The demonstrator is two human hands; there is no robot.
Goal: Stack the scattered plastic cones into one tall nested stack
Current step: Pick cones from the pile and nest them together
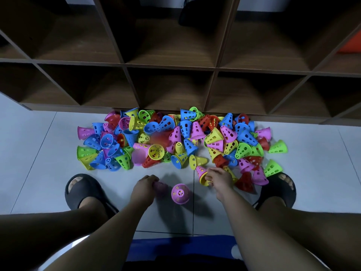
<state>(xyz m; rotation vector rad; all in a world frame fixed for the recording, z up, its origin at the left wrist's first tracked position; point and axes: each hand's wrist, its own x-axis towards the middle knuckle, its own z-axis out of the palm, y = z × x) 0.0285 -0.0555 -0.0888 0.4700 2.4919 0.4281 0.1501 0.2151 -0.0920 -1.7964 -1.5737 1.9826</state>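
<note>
Upright pink cone (pixel 180 193) stands alone on the floor (pixel 39 163), taken as reference. Just left of it, the left hand (pixel 145 185) is clenched around a blurred pink cone (pixel 161 187). To its upper right, the right hand (pixel 219 178) grips a pink-over-yellow nested pair (pixel 202 174). Beyond lies the scattered cone pile (pixel 175 137), against the shelf unit (pixel 175 65).

A purple cone (pixel 180 193) stood upright on the pale tiled floor (pixel 39 173). Just left of it, the left hand (pixel 144 185) gripped a blurred purple cone (pixel 160 187). To its right, the right hand (pixel 219 178) grasped a pink-and-yellow nested pair (pixel 202 174). Beyond it lay the heap of colored cones (pixel 175 137), against the brown cubby shelf (pixel 175 67).
</note>
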